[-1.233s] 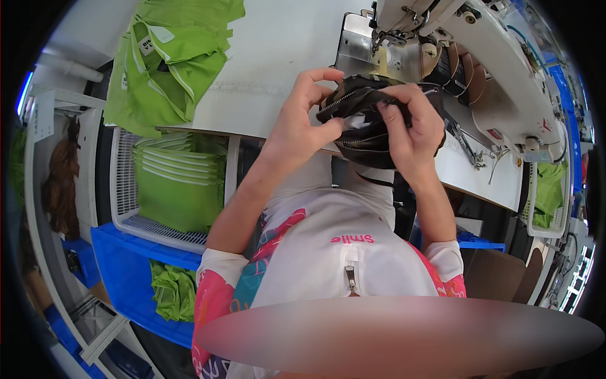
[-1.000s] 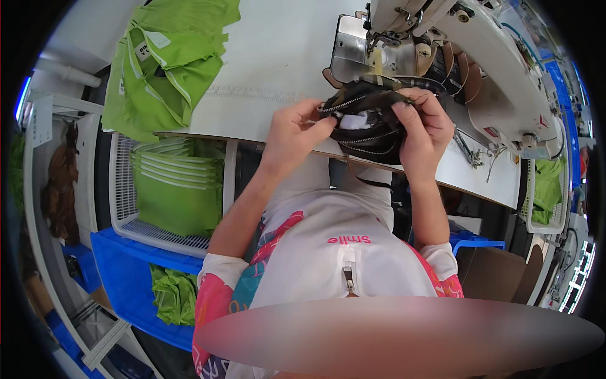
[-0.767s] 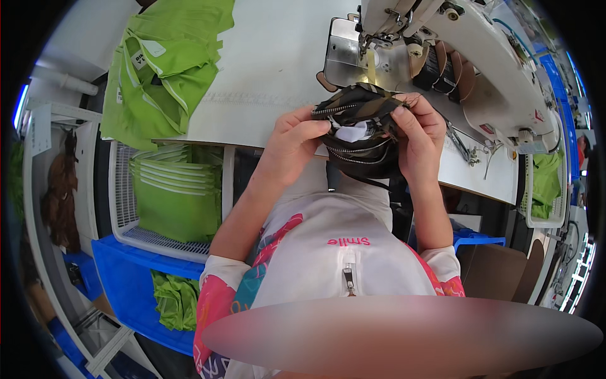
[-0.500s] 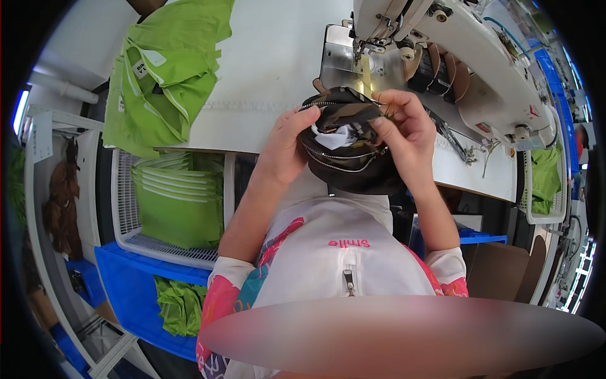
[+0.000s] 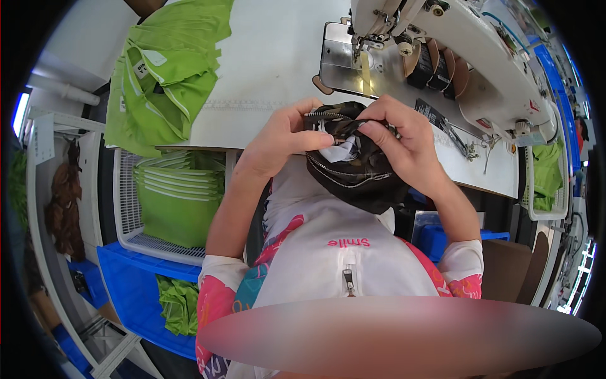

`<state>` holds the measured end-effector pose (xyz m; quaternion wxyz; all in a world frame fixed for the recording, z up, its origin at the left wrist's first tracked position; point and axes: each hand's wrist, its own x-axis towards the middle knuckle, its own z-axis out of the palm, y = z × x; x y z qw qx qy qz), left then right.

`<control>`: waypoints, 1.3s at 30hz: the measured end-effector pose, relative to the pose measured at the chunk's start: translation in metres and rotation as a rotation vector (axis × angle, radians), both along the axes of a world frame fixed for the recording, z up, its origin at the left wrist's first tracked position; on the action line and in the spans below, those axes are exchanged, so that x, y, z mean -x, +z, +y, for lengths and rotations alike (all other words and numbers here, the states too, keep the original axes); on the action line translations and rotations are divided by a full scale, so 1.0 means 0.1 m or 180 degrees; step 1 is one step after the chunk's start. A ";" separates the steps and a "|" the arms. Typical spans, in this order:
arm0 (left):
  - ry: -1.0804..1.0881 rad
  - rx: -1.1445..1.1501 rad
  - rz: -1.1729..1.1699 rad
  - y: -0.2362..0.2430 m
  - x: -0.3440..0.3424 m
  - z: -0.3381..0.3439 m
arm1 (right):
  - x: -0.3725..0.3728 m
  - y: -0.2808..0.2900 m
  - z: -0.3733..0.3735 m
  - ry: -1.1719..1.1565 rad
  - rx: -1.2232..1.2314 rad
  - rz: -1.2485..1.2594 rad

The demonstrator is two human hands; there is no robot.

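Observation:
Both hands hold a small dark zippered pouch [image 5: 356, 180] with a camouflage-patterned part, in front of the table's near edge. My left hand [image 5: 278, 139] grips its left rim, the thumb reaching over into the opening. On the other side my right hand [image 5: 407, 139] pinches the rim near the zipper between thumb and fingers. Inside the opening a piece of white cloth [image 5: 341, 150] shows. Silver zipper teeth curve along the pouch's front and top edge. Its underside is hidden.
A white sewing machine [image 5: 467, 57] with a metal bed plate [image 5: 341, 63] stands beyond the hands. Scissors [image 5: 457, 136] lie at right. Green fabric pieces [image 5: 161, 82] cover the table's left; a white basket [image 5: 129, 202] below holds a green stack. A blue bin [image 5: 126, 290] sits lower.
The pouch has come down toward my body, away from the machine bed. My left thumb has moved into the opening, and my right hand has shifted along the rim.

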<state>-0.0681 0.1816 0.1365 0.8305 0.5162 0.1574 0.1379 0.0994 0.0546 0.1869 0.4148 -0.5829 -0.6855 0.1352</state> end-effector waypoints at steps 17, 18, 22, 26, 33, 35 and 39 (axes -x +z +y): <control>0.1473 -0.3528 0.0062 0.00 0.11 -0.35 | 0.09 -0.39 -0.05 0.0047 0.1484 0.3069; 0.1326 -0.3285 0.0188 0.00 0.10 -0.35 | 0.10 -0.38 -0.05 0.0018 0.1475 0.2936; 0.1002 -0.2541 0.0126 -0.13 0.07 -0.30 | 0.05 -0.44 -0.06 0.0079 0.1654 0.3060; 0.1047 -0.1914 -0.0112 -0.23 0.05 -0.34 | 0.05 -0.46 -0.12 -0.0112 0.1385 0.2979; 0.1303 -0.2149 -0.0224 -0.22 -0.03 -0.37 | 0.27 -0.33 -0.35 -0.0685 0.0144 -0.0421; 0.0990 -0.2089 -0.0280 -0.18 -0.02 -0.33 | 0.27 -0.41 -0.32 -0.0833 0.0104 -0.0581; 0.0465 -0.1509 -0.0265 -0.20 -0.06 -0.21 | 0.10 -0.45 -0.30 -0.0957 0.0983 0.1204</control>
